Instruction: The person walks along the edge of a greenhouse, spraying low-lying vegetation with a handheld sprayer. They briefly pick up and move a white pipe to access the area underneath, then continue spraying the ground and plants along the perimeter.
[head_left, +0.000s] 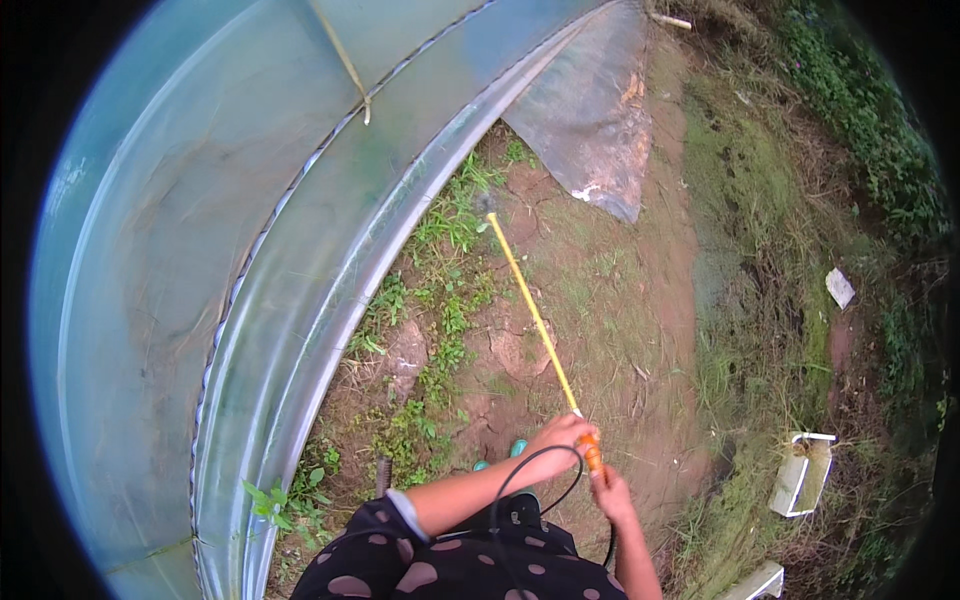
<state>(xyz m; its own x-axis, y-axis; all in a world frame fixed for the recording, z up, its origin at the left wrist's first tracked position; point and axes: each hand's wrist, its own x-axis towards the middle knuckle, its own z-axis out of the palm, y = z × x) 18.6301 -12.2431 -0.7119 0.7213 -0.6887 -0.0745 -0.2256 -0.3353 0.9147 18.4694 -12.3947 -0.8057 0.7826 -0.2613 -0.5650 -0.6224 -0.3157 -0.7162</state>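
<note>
Over open soil [620,330] beside sheeting edge [365,275]: left hand [562,435], right hand [611,494] wrapped around orange handle [593,457] of yellow wand [539,325].

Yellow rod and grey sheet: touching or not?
Apart. The head view shows soil between the far end of the yellow rod and the grey sheet.

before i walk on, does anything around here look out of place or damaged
Yes: a greyish plastic sheet lies ahead, its near edge looking ragged and soiled. On the right, a white box lies askew in the grass, with a pale scrap farther ahead; both look like litter.
</note>
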